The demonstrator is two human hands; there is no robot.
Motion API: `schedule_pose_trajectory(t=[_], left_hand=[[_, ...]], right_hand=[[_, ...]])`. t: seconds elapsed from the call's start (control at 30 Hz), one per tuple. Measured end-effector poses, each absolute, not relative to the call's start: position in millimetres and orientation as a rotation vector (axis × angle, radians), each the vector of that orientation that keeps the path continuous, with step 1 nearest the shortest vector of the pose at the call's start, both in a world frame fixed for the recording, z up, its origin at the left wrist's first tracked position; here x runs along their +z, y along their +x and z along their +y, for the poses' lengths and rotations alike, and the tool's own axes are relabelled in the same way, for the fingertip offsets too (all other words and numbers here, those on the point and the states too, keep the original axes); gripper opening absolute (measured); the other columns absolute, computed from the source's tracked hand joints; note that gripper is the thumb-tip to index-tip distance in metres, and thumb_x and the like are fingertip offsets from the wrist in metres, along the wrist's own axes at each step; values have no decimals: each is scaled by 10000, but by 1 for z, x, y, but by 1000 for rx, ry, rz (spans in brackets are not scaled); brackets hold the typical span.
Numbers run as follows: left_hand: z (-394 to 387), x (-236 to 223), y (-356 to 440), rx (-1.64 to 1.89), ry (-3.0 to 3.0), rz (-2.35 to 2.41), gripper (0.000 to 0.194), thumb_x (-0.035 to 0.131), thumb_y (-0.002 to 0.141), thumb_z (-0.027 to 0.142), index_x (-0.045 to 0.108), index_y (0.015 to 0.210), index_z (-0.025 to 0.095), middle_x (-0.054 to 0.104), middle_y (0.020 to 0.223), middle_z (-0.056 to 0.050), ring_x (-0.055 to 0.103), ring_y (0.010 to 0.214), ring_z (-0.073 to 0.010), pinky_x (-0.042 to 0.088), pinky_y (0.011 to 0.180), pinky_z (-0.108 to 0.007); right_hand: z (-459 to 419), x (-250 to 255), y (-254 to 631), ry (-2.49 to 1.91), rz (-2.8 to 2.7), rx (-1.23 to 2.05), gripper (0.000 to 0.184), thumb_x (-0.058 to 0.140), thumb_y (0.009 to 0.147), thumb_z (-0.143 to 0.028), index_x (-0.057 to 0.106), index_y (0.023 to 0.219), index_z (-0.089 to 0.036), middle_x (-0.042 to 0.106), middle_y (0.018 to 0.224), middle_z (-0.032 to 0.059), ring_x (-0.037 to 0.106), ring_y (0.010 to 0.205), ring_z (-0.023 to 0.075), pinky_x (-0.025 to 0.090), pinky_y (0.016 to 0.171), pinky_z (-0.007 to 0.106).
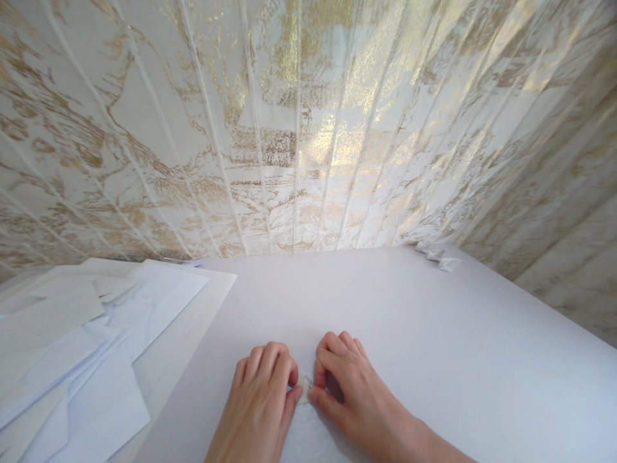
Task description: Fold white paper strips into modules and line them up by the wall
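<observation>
Between my two hands, low in the middle of the view, is a small piece of white paper [304,390], mostly covered by my fingers. My left hand [265,392] has its fingers curled, with thumb and forefinger pinched at the paper's left side. On the right side, my right hand [349,382] pinches the paper between thumb and bent forefinger. The paper's full shape and folds are too small and covered to make out. Below it, the white tabletop [385,308] shows faint wrinkles near my wrists.
A loose pile of white paper sheets and scraps [116,341] spreads over the left side of the table. Several small folded white paper pieces [441,258] lie at the far right corner. A white and gold patterned curtain [299,161] hangs behind the table's back edge.
</observation>
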State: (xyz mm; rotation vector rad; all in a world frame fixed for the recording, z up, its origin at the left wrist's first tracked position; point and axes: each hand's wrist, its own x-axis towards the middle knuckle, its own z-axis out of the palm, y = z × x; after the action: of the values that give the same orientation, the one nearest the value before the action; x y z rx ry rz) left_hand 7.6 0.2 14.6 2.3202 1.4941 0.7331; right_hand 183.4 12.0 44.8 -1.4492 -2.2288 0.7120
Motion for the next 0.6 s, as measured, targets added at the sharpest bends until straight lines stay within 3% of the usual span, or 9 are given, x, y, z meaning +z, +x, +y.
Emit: schedule_pose_trajectory(t=[0.27, 0.47, 0.6], left_hand=[[-5, 15, 3, 789, 2271, 1401, 105, 445, 955, 247, 495, 867, 221, 524, 944, -8, 475, 878, -222, 369, 785, -397], [-3, 11, 3, 683, 2356, 1514, 84, 474, 915, 196, 516, 853, 234, 554, 980, -20, 507, 893, -238, 399, 783, -406], [0, 9, 4, 659, 2337, 1527, 68, 521, 876, 170, 519, 864, 237, 567, 968, -13, 533, 880, -224, 425, 776, -382]], right_hand=[[21, 49, 189, -1447, -2269, 791, 187, 782, 798, -169, 614, 719, -187, 568, 880, -4, 493, 899, 187, 378, 840, 350], [20, 49, 187, -1465, -2281, 768, 206, 758, 797, -139, 574, 717, -184, 554, 882, -9, 487, 892, 183, 367, 827, 344], [17, 50, 189, -1456, -2272, 788, 166, 704, 802, -97, 578, 815, -205, 562, 928, -8, 487, 916, 191, 364, 843, 352]])
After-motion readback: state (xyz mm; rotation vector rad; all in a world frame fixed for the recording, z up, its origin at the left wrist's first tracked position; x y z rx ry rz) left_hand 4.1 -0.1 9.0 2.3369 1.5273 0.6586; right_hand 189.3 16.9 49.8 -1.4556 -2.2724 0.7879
